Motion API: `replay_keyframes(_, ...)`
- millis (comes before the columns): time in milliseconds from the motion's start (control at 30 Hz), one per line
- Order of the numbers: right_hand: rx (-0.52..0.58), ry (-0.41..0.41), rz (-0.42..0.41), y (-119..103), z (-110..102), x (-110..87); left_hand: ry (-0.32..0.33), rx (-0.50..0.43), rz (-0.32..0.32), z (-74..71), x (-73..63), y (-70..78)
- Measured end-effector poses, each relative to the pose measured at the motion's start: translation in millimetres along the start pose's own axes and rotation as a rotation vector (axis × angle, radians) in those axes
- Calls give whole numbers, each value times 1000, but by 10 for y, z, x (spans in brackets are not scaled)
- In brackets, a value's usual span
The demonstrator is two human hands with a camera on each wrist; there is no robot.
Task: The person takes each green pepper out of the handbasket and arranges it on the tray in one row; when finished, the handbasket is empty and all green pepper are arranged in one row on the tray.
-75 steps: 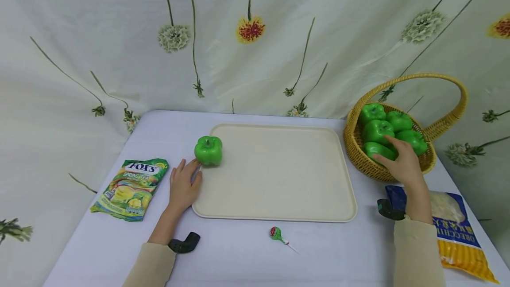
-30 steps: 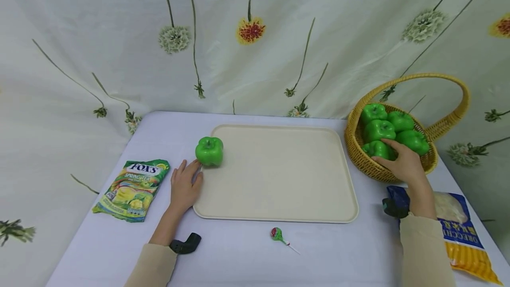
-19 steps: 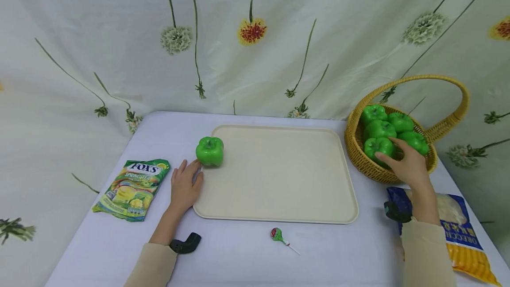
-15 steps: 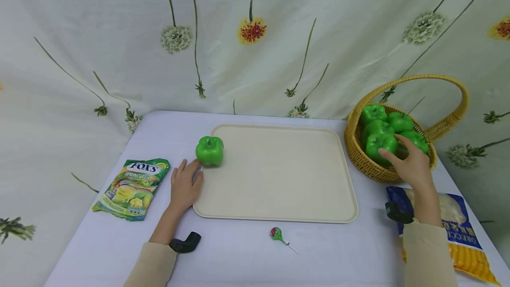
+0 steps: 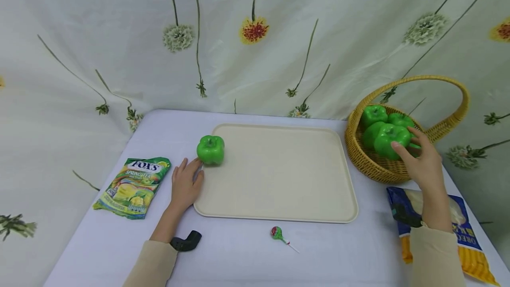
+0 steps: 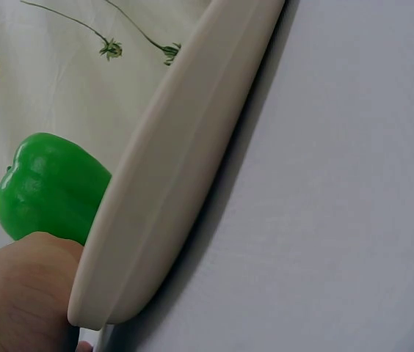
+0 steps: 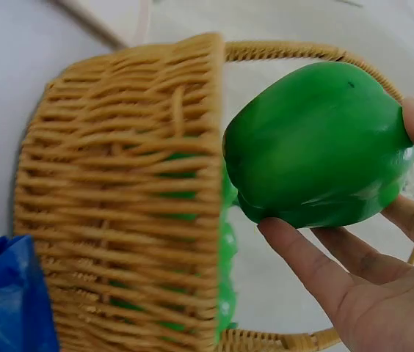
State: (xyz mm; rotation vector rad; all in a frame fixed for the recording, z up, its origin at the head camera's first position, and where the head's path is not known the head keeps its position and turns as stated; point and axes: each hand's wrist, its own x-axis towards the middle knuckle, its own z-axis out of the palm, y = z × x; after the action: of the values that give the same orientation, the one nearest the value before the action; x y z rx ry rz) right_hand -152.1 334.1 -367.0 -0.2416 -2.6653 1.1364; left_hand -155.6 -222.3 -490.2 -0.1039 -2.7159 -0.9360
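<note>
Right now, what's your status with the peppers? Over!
Right hand gripping green bell pepper above wicker basket. Left hand beside beige tray. Nothing visibly in the way.

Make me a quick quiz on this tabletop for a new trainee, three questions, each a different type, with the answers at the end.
1. Multiple choice: what does the right hand hold?
A) the candy bag
B) a green pepper
C) the pasta bag

2. True or false: the lollipop lies outside the tray.

3. Fill the gap: the ____ hand lies by the tray's left side.

Key:
1. B; the right wrist view shows it between the fingers and thumb.
2. True; it lies on the white cloth, on the person's side of the tray.
3. Left; the left hand has its fingers near another pepper.
</note>
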Motion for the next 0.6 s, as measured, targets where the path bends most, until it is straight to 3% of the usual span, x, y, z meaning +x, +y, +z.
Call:
replay_keyframes(167,29,36,-17,-98,-18,-52,0,0,-2,6,4,-15)
replay_keyframes(333,63,57,-87,-215,8,-94,2,-1,0,2,0,-15)
replay_keyframes(600,77,-2,-156,-427,207,-140,-2,-4,0,-2,-4,-3)
